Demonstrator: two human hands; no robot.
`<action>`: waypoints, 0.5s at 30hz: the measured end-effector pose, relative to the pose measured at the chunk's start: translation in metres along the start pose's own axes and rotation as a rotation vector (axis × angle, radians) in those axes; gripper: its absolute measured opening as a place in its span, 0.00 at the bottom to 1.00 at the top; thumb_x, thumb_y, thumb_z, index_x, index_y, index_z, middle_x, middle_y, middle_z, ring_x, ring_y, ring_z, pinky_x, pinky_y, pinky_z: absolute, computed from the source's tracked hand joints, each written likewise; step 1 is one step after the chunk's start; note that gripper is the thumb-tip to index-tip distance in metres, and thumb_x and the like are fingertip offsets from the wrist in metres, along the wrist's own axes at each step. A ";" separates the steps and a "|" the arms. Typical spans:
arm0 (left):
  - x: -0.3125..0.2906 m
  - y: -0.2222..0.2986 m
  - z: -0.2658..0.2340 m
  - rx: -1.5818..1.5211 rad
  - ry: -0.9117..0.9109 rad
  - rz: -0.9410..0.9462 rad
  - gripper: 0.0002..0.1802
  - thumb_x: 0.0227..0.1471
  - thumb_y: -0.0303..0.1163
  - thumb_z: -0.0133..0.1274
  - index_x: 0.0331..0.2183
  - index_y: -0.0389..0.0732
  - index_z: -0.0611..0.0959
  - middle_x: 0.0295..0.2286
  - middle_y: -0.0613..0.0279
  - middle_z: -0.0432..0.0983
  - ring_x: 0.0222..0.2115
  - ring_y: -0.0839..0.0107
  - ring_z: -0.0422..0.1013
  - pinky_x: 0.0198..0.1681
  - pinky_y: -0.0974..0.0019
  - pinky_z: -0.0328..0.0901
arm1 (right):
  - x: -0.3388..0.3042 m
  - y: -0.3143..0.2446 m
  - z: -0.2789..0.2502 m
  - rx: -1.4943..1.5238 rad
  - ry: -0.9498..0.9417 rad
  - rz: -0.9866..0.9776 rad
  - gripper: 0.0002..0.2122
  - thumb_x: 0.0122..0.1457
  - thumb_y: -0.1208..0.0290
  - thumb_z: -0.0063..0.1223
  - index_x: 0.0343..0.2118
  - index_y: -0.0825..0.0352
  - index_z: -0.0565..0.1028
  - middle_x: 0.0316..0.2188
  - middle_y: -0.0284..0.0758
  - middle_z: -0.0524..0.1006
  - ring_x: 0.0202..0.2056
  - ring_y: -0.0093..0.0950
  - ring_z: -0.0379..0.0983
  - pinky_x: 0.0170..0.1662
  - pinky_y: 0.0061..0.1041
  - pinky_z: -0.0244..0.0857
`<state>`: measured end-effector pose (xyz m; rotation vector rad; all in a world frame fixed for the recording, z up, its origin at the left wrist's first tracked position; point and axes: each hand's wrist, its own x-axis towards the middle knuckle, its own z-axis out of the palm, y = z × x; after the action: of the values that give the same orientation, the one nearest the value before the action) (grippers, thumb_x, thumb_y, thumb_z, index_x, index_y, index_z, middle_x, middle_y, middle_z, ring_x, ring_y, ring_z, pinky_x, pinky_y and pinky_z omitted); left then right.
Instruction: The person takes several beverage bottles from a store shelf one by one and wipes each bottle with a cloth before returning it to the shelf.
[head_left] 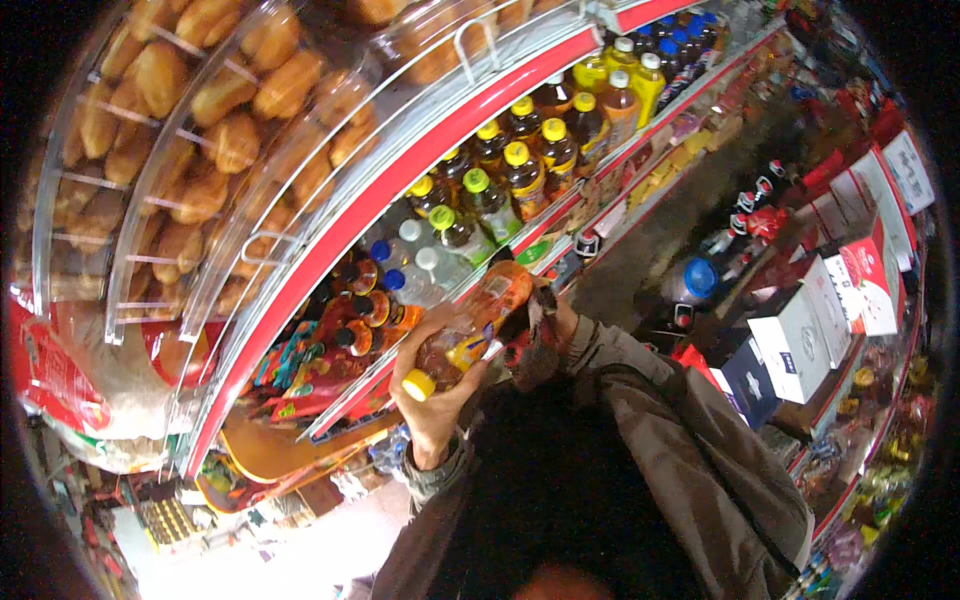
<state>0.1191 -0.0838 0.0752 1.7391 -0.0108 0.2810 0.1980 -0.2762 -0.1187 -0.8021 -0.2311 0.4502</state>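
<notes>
- left hand (432, 385) wraps the bottle (470, 325) near its yellow cap — keep that grip firm
- right hand (535, 330) cups the far end; fingers hidden, cannot tell

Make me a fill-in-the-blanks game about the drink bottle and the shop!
1. The left hand holds a bottle with a ____ cap.
2. The drink inside it looks ____.
3. The right hand grips the bottle's ____ end.
4. The bread rolls sit behind a clear ____.

Missing words: yellow; orange-brown; bottom; cover
</notes>
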 end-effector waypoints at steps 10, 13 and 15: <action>0.031 0.029 -0.009 0.249 0.034 0.307 0.31 0.35 0.17 0.69 0.46 0.36 0.79 0.52 0.47 0.73 0.54 0.56 0.70 0.59 0.55 0.63 | 0.006 -0.064 0.071 0.760 -0.147 0.468 0.25 0.66 0.54 0.46 0.57 0.71 0.66 0.39 0.46 0.78 0.36 0.38 0.80 0.37 0.35 0.79; 0.042 0.024 -0.021 0.374 0.143 0.389 0.32 0.42 0.15 0.65 0.51 0.33 0.75 0.53 0.46 0.72 0.52 0.59 0.71 0.56 0.56 0.68 | 0.005 -0.048 0.048 0.417 -0.330 0.375 0.22 0.65 0.58 0.49 0.56 0.70 0.66 0.39 0.44 0.77 0.35 0.34 0.79 0.35 0.32 0.78; 0.053 0.022 -0.023 0.243 0.193 0.302 0.31 0.44 0.15 0.65 0.52 0.33 0.75 0.51 0.49 0.74 0.49 0.63 0.73 0.53 0.61 0.70 | 0.000 -0.045 0.034 0.457 -0.337 0.375 0.22 0.66 0.57 0.49 0.57 0.66 0.66 0.42 0.43 0.77 0.37 0.34 0.78 0.38 0.33 0.77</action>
<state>0.1626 -0.0577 0.1105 1.9434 -0.1028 0.6953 0.1994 -0.2818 -0.0630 -0.3126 -0.2769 0.9561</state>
